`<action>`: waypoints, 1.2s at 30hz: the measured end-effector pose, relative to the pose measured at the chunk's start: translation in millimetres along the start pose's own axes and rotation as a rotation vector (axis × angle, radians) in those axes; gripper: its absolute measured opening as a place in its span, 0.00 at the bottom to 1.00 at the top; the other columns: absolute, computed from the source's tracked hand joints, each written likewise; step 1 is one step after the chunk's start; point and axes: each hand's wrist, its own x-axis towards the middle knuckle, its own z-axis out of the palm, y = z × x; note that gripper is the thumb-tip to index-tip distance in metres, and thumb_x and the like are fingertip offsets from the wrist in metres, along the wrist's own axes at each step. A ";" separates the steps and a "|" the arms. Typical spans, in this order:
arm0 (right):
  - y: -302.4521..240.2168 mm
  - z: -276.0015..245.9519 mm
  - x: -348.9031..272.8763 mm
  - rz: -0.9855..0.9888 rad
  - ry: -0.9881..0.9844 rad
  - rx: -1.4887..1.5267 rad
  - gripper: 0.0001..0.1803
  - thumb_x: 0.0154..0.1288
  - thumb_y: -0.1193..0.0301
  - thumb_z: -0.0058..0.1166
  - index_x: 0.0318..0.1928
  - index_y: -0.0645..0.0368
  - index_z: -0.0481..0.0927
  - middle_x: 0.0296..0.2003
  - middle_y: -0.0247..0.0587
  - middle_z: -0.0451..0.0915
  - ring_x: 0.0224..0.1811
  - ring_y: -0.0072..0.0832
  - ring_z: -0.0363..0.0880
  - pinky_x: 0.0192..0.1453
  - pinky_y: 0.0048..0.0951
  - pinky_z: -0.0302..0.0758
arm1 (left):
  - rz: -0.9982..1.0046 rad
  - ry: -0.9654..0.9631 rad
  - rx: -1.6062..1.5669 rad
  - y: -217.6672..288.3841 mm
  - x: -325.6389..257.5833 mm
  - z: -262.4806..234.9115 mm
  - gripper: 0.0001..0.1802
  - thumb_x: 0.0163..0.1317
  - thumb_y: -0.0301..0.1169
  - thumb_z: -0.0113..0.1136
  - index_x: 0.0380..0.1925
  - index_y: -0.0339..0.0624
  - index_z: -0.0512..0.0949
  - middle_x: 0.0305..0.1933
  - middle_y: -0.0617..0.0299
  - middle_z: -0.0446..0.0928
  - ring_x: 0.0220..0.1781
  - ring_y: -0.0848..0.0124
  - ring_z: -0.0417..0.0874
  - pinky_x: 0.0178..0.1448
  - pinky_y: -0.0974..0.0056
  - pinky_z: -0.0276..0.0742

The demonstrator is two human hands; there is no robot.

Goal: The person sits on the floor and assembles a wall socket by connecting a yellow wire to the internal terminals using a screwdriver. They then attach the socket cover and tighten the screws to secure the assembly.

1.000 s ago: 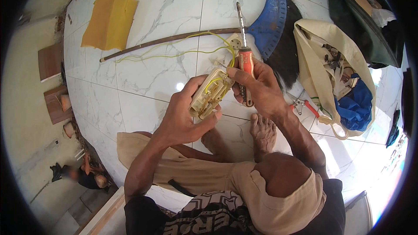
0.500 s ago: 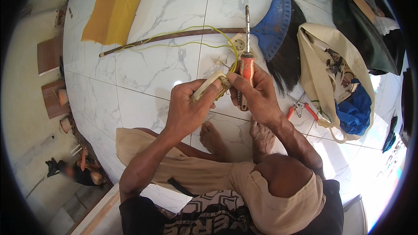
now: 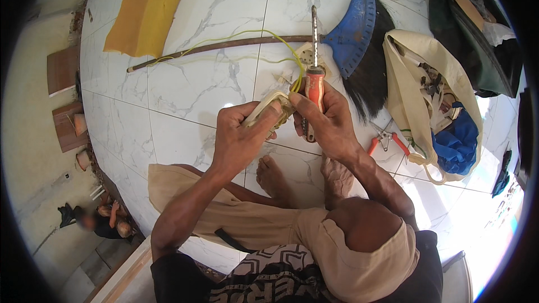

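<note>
My left hand (image 3: 236,137) is closed round a cream electrical fitting (image 3: 263,111), its thumb pressed on the open side, where brassy metal parts show. Against the fitting's right end, my right hand (image 3: 332,120) pinches with thumb and finger where yellow-green wires (image 3: 298,56) come in. The same hand keeps a red-handled screwdriver (image 3: 315,87) in its palm, shaft pointing away from me. The wires loop out to the left over the floor. Just beyond my hands lies a cream socket face (image 3: 306,56), partly hidden by the screwdriver. The exact wire ends are hidden by my fingers.
A broom (image 3: 351,39) with a blue head lies across the tiles. To the right are red-handled pliers (image 3: 387,142), a cream cloth bag (image 3: 410,73) and a dark bag (image 3: 471,39). A yellow sheet (image 3: 143,19) lies far left; another person (image 3: 112,221) is at lower left.
Both hands have shifted very slightly left with the fitting and the screwdriver. The screwdriver's tip leans a little further left. My grip on both things looks the same.
</note>
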 end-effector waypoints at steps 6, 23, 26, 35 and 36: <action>-5.8 -0.4 2.3 0.041 -0.006 -0.005 0.12 0.77 0.64 0.58 0.43 0.59 0.74 0.22 0.30 0.75 0.19 0.15 0.73 0.20 0.20 0.66 | -0.045 0.007 -0.004 1.0 3.1 0.5 0.20 0.73 0.40 0.62 0.44 0.29 0.87 0.33 0.53 0.87 0.28 0.74 0.85 0.34 0.68 0.85; -77.1 -39.0 -67.9 -0.597 0.061 -1.139 0.25 0.65 0.76 0.65 0.61 0.61 0.75 0.39 0.50 0.83 0.36 0.46 0.86 0.36 0.40 0.83 | 0.207 0.305 0.014 13.8 8.2 -10.0 0.20 0.70 0.42 0.66 0.28 0.33 0.86 0.16 0.67 0.74 0.20 0.81 0.69 0.25 0.68 0.65; -79.4 -26.8 -73.8 -0.650 0.056 -1.243 0.24 0.62 0.78 0.67 0.59 0.61 0.80 0.37 0.49 0.85 0.34 0.43 0.86 0.36 0.38 0.83 | 0.274 0.333 0.050 10.0 11.6 -11.1 0.20 0.69 0.40 0.66 0.27 0.32 0.85 0.15 0.68 0.71 0.19 0.82 0.65 0.24 0.67 0.62; -78.5 -14.8 -74.6 -0.668 0.032 -1.351 0.26 0.61 0.78 0.68 0.61 0.61 0.81 0.36 0.47 0.84 0.31 0.40 0.86 0.32 0.37 0.82 | 0.329 0.370 0.075 12.5 11.2 -15.4 0.20 0.69 0.38 0.66 0.25 0.31 0.82 0.13 0.68 0.64 0.19 0.81 0.59 0.22 0.66 0.58; -78.4 -13.9 -74.5 -0.677 0.038 -1.350 0.26 0.61 0.78 0.68 0.61 0.61 0.81 0.36 0.47 0.84 0.31 0.40 0.86 0.32 0.37 0.82 | 0.334 0.367 0.082 13.3 10.8 -16.1 0.20 0.69 0.38 0.66 0.25 0.31 0.82 0.13 0.68 0.64 0.19 0.81 0.59 0.22 0.66 0.58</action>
